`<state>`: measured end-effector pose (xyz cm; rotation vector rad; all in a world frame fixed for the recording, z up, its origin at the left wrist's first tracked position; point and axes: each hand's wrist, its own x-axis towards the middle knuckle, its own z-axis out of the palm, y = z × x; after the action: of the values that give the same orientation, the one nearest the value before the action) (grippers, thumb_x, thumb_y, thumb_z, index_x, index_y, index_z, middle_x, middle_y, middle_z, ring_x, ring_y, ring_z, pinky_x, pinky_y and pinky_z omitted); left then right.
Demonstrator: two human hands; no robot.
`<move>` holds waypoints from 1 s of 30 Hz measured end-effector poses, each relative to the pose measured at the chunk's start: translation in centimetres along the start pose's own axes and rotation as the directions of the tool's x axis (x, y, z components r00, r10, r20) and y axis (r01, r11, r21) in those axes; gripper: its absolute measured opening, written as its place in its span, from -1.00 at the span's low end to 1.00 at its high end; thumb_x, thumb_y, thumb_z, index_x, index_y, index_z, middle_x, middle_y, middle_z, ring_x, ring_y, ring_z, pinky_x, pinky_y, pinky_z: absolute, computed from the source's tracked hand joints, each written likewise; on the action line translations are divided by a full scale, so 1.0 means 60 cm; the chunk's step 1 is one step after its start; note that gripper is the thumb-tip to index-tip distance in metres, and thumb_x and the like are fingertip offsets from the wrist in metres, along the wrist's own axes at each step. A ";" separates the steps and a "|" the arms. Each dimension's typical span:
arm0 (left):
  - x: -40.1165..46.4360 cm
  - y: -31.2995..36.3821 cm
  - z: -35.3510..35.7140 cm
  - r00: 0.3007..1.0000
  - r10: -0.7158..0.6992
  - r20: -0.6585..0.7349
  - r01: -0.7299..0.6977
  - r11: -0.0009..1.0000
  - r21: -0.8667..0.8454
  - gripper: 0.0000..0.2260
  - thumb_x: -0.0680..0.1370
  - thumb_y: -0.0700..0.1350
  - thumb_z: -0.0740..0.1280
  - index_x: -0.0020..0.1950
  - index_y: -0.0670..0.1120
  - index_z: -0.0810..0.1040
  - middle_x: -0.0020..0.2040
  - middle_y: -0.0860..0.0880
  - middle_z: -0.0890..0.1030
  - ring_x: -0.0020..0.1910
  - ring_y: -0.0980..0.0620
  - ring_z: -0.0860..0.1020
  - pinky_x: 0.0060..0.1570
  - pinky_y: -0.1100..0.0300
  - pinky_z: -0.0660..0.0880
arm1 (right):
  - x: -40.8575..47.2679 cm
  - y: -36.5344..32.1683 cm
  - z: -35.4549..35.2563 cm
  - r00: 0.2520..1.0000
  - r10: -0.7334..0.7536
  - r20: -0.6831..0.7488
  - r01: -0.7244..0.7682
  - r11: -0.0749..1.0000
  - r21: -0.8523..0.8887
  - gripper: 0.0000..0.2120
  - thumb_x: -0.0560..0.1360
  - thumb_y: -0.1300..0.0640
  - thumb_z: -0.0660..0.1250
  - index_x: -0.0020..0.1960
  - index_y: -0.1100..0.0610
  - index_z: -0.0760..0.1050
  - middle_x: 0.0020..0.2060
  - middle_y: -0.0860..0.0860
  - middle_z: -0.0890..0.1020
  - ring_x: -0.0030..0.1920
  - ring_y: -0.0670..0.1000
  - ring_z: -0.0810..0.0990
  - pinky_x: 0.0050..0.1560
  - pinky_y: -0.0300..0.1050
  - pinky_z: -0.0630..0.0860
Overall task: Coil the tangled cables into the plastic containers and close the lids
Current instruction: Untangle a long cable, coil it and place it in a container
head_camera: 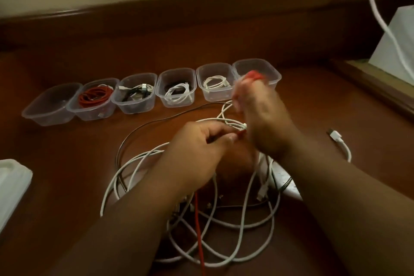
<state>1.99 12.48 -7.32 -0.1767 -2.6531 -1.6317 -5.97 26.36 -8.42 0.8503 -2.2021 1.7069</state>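
Note:
A tangle of white cables (224,226) with a red cable (198,219) and a thin black cable (143,127) lies on the brown table in front of me. My left hand (197,150) pinches a white cable near its plug end (243,127). My right hand (262,116) is raised and blurred, its fingers curled round a loop of white cable. Several clear plastic containers stand in a row behind: the far-left one (48,107) is bare, others hold a red coil (95,96), black and white cables (136,93) and white coils (216,83).
A stack of translucent lids (11,184) sits at the left edge. A loose white cable with a USB plug (340,141) lies to the right. A white box (396,47) and a hanging white cord (380,20) are at the far right.

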 end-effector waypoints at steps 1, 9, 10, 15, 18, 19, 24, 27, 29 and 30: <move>0.002 -0.003 -0.009 0.997 0.050 -0.058 -0.048 0.998 0.042 -0.85 0.59 -0.15 0.34 -0.09 0.04 0.67 -0.28 0.11 0.67 -0.29 0.16 0.61 -0.31 0.28 0.52 | -0.004 0.002 0.006 0.995 -0.025 0.097 0.049 0.968 -0.245 -0.41 0.51 -0.41 -0.14 -0.21 0.04 0.37 -0.34 -0.03 0.43 -0.36 -0.06 0.39 -0.32 -0.16 0.28; 0.004 -0.007 -0.031 0.961 0.070 -0.267 -0.130 0.968 -0.215 -0.71 0.26 0.13 0.49 -0.28 -0.09 0.60 -0.35 -0.14 0.57 -0.36 -0.09 0.54 -0.34 0.08 0.51 | -0.012 -0.047 0.004 0.558 0.390 0.733 -0.764 0.587 0.269 -0.26 0.44 -0.53 -0.18 -0.44 0.08 0.29 -0.60 -0.02 0.24 -0.59 -0.02 0.13 -0.52 -0.21 0.13; 0.007 -0.009 -0.027 0.968 0.005 -0.253 -0.095 0.934 -0.345 -0.77 0.30 0.11 0.48 -0.29 -0.04 0.61 -0.37 -0.11 0.52 -0.40 -0.03 0.47 -0.40 0.14 0.42 | -0.013 -0.048 0.000 0.530 0.276 0.802 -0.815 0.426 0.392 -0.27 0.45 -0.53 -0.17 -0.42 0.08 0.28 -0.60 -0.03 0.23 -0.60 -0.03 0.12 -0.54 -0.23 0.11; 0.020 -0.012 -0.002 0.978 -0.157 -0.135 0.076 0.879 -0.471 -0.85 0.59 -0.14 0.30 -0.07 -0.05 0.66 -0.48 0.04 0.37 -0.55 0.18 0.26 -0.57 0.36 0.19 | -0.006 -0.049 -0.003 0.850 0.101 0.516 -0.504 -0.128 0.854 -0.33 0.53 -0.46 -0.13 -0.24 0.12 0.33 -0.46 -0.02 0.28 -0.45 -0.07 0.20 -0.44 -0.20 0.25; 0.010 -0.010 0.012 0.994 -0.106 0.020 0.107 0.961 -0.256 -0.81 0.62 -0.23 0.28 0.05 0.00 0.65 -0.50 0.11 0.49 -0.54 0.24 0.41 -0.51 0.43 0.33 | 0.003 -0.040 -0.004 0.943 0.321 0.090 -0.182 0.272 0.945 -0.37 0.56 -0.41 -0.14 -0.18 0.12 0.33 -0.39 -0.01 0.31 -0.40 -0.03 0.29 -0.33 -0.14 0.33; 0.008 -0.011 0.013 0.995 -0.086 0.055 0.095 0.976 -0.198 -0.81 0.62 -0.23 0.29 0.02 0.04 0.63 -0.50 0.15 0.54 -0.51 0.27 0.48 -0.47 0.47 0.35 | 0.007 -0.035 -0.005 0.946 0.323 0.009 -0.152 0.423 0.893 -0.40 0.56 -0.39 -0.12 -0.17 0.11 0.34 -0.39 -0.01 0.33 -0.39 -0.03 0.31 -0.30 -0.11 0.35; 0.006 -0.008 -0.010 0.999 0.013 -0.032 -0.013 1.000 -0.012 -0.89 0.56 -0.15 0.38 -0.06 0.02 0.69 -0.29 0.10 0.67 -0.30 0.17 0.61 -0.27 0.26 0.55 | -0.008 -0.029 0.013 0.969 0.246 0.029 -0.248 0.968 0.049 -0.45 0.51 -0.40 -0.09 -0.16 0.05 0.38 -0.34 0.01 0.44 -0.36 0.01 0.40 -0.28 -0.09 0.35; 0.006 -0.009 -0.025 0.983 0.128 -0.133 -0.121 0.991 0.060 -0.93 0.48 -0.19 0.47 -0.08 -0.03 0.69 -0.20 -0.05 0.69 -0.17 -0.09 0.65 -0.14 -0.12 0.60 | -0.020 -0.036 0.030 0.942 0.206 0.266 -0.102 0.928 -0.357 -0.26 0.48 -0.49 -0.23 -0.22 0.05 0.46 -0.34 0.01 0.52 -0.32 -0.04 0.49 -0.28 -0.07 0.39; 0.004 -0.002 -0.027 0.971 0.156 -0.182 -0.149 0.987 0.053 -0.85 0.38 -0.03 0.53 -0.15 -0.07 0.67 -0.23 -0.06 0.68 -0.18 -0.14 0.65 -0.14 -0.15 0.60 | -0.017 -0.044 0.024 0.856 0.331 0.397 -0.212 0.926 -0.313 -0.17 0.45 -0.50 -0.26 -0.30 0.11 0.50 -0.42 0.05 0.54 -0.42 -0.01 0.50 -0.32 -0.01 0.45; 0.003 0.000 -0.026 0.970 0.140 -0.199 -0.138 0.990 0.024 -0.75 0.30 0.07 0.52 -0.20 -0.08 0.64 -0.25 -0.07 0.67 -0.18 -0.17 0.65 -0.12 -0.19 0.60 | -0.014 -0.045 0.018 0.788 0.404 0.464 -0.346 0.915 -0.209 -0.21 0.42 -0.50 -0.24 -0.39 0.10 0.43 -0.51 0.03 0.45 -0.52 -0.01 0.40 -0.40 -0.08 0.38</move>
<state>1.76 11.09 -6.62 -0.1828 -2.4409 -1.5071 -3.58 25.16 -6.95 0.9579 -2.9637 1.6274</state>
